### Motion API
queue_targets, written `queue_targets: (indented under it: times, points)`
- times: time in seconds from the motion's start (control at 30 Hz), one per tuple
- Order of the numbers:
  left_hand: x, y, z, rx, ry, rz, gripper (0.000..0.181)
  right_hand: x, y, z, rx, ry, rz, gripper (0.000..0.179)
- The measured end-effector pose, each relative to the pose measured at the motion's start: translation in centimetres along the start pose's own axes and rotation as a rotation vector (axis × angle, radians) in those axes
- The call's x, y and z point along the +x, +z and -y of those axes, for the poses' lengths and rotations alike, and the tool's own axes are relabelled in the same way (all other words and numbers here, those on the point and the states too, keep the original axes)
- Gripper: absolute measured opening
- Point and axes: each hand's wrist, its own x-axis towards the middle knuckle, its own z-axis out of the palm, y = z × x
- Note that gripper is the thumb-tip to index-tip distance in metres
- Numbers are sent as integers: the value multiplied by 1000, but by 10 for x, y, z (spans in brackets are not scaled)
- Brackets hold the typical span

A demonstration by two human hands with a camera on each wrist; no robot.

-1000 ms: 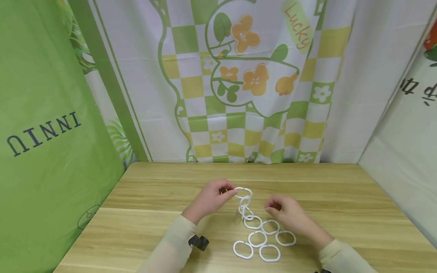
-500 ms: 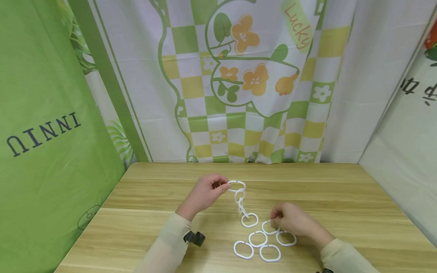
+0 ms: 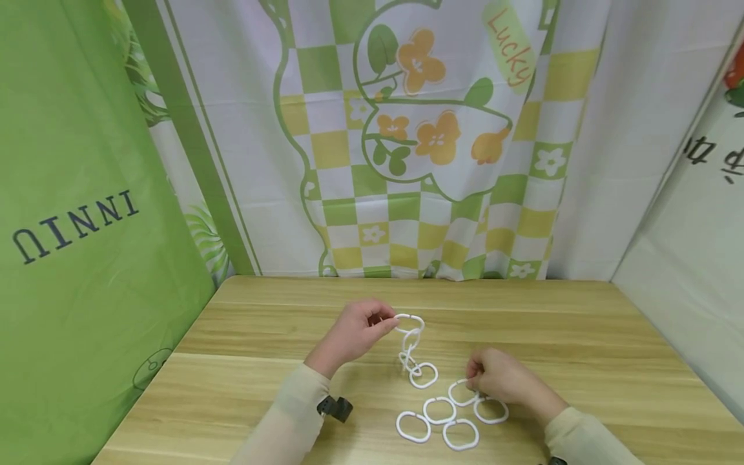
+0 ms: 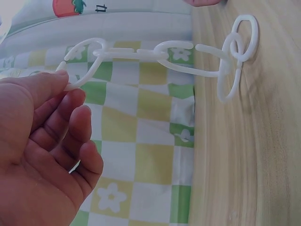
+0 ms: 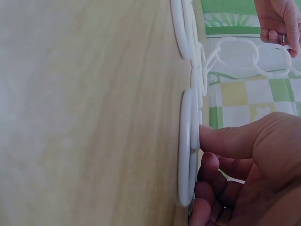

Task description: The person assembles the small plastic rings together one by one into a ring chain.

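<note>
In the head view my left hand pinches the top ring of a short chain of white, oval, gapped plastic rings between thumb and fingertips. The chain hangs down, and its lowest ring lies on the table. To the right, my right hand is low over a loose white ring. In the right wrist view the thumb touches that ring's edge, with the fingers curled beneath and partly hidden. More loose rings lie beside it: one at the right, one at the left.
Two further white rings lie nearest the front, a left one and a right one. The wooden table meets a checked curtain at the back. A green cloth hangs at the left, a white one at the right.
My right hand has come down and rightward onto the loose ring, which has shifted slightly. My left hand drew the chain left and up, then moved slightly back, still holding it.
</note>
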Motion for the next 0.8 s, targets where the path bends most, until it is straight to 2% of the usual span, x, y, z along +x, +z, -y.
queue_targets:
  times: [0.23, 0.4, 0.5, 0.63, 0.8]
  points:
    - [0, 3, -1, -11, -12, 22, 11, 1, 2, 2, -44, 2, -13, 16]
    - [0, 7, -2, -15, -2, 32, 13, 0, 0, 7, 36, 40, -34, 13]
    - [0, 10, -2, -17, 1, 40, 12, 1, -2, 12, 64, 21, -79, 13]
    - [0, 14, -3, -27, 8, 53, 11, 3, -5, 14, 40, -41, -143, 14]
    - [0, 19, -3, -37, 19, 74, 12, 2, -10, 18, 56, -74, -137, 11]
